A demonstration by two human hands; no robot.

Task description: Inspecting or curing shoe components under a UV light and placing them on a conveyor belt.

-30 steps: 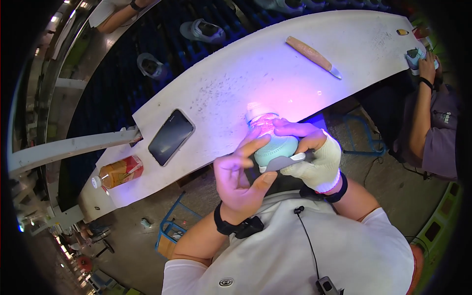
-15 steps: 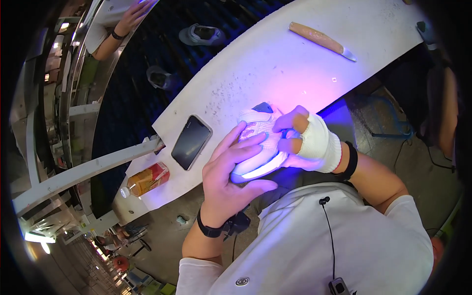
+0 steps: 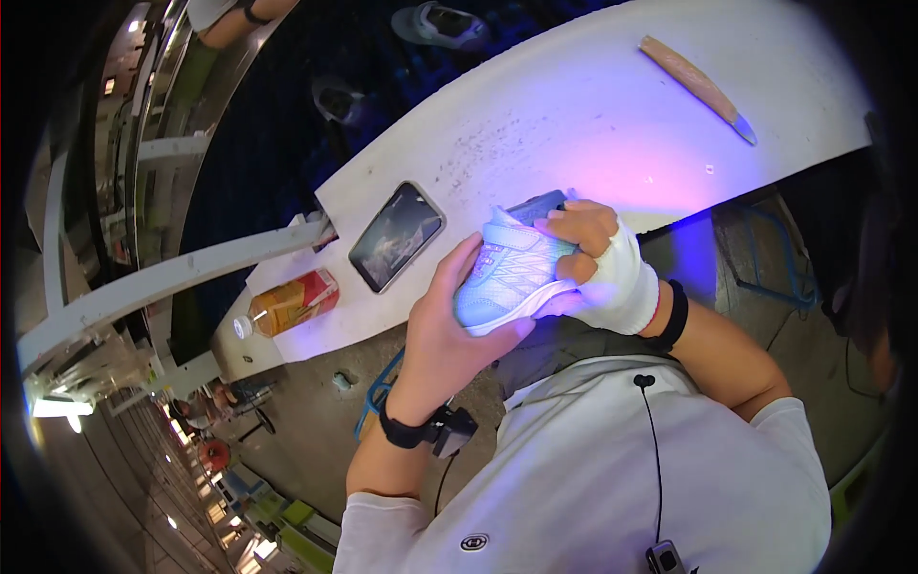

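A small pale sneaker (image 3: 512,268) with a strap across its top is held between my two hands, lit blue-violet, just over the near edge of the white table. My left hand (image 3: 442,320), bare, wraps round its toe end, the thumb lying along the sole edge. My right hand (image 3: 607,273) wears a white fingerless glove and grips the heel side with bent fingers. The sneaker lies tilted, its toe toward the lower left and its side turned up. Part of its heel and opening is hidden by my right fingers.
On the white table (image 3: 373,158) lie a phone (image 3: 398,235), a bottle of amber drink (image 3: 287,303) and a wooden-handled knife (image 3: 698,88). Beyond it, more shoes (image 3: 442,25) rest on a dark conveyor. A pale metal bar (image 3: 182,258) crosses at left. Another person's arm (image 3: 239,24) shows at upper left.
The sneaker has been turned in my hands, so its side and strap now show more. My view has shifted, and the other person's hand has mostly left the top edge.
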